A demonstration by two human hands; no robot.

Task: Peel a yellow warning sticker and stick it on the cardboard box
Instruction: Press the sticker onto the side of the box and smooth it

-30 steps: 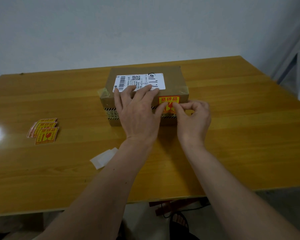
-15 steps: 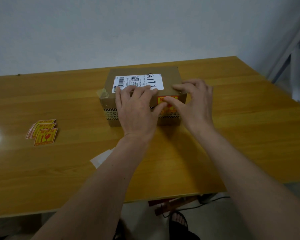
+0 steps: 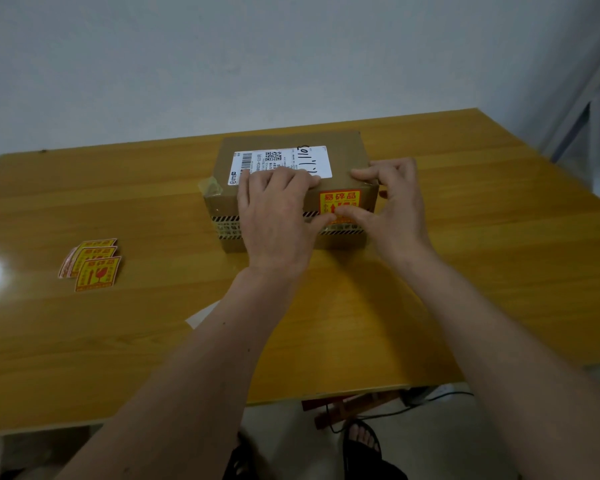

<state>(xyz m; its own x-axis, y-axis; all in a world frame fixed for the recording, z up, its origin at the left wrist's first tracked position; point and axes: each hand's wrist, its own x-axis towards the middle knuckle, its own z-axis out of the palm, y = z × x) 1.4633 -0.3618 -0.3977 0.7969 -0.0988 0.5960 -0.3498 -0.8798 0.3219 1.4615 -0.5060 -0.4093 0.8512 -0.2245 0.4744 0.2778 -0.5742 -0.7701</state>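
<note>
Both thumbs meet at frame centre, pressed flat on the lower part of the yellow warning sticker (image 3: 339, 204), which sits on the near side face of the cardboard box (image 3: 288, 188), toward that face's right end, just under the top edge. The left hand (image 3: 276, 216) lies palm-down over the near top edge of the box; its fingers are extended and relaxed, resting on the lid and on the lower edge of the white shipping label (image 3: 281, 163), enclosing nothing. The right hand (image 3: 392, 209) is spread: its fingers curl over the right end of the near top edge of the box, the thumb bearing on the sticker. It bears against the box and pinches nothing.

The box stands in the upper centre of the frame on the wooden table (image 3: 465, 271). A band of black-and-white striped tape (image 3: 227, 218) runs across its near face, behind the hands.

At the left of the frame, well apart from the box, a small fanned stack of spare stickers (image 3: 92, 266) lies flat on the table. A white backing sheet (image 3: 201, 317) lies just left of the left forearm, partly hidden by it.

Below the near table edge, at the bottom of the frame, a foot in a black sandal (image 3: 361, 441) and a dark cable (image 3: 388, 415) are visible on the floor.
</note>
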